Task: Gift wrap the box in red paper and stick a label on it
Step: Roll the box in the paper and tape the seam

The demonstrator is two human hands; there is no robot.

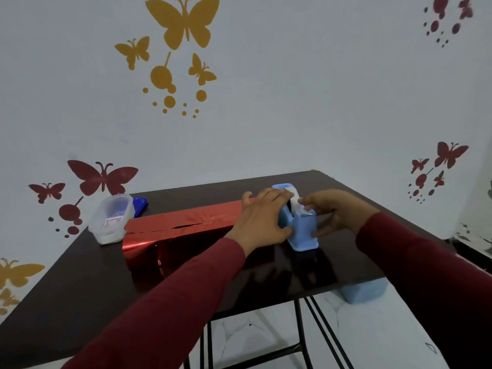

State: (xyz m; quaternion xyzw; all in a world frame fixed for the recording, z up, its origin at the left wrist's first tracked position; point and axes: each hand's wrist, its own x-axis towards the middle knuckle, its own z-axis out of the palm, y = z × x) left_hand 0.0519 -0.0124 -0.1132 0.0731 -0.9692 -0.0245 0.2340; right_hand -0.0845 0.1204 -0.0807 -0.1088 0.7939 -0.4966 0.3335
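Head view: my left hand (262,218) grips the blue tape dispenser (302,230) to steady it while my right hand (331,213) pinches its tape end, beside the red-wrapped box (181,230) mid-table (80,283)

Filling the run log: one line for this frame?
stage: taping | left hand: holds blue tape dispenser | right hand: pinches tape end | red-wrapped box: on table, seam open | label: not yet stuck on

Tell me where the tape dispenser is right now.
In the head view the blue tape dispenser stands right of centre on the dark table, between both hands, at the right end of the red-wrapped box.
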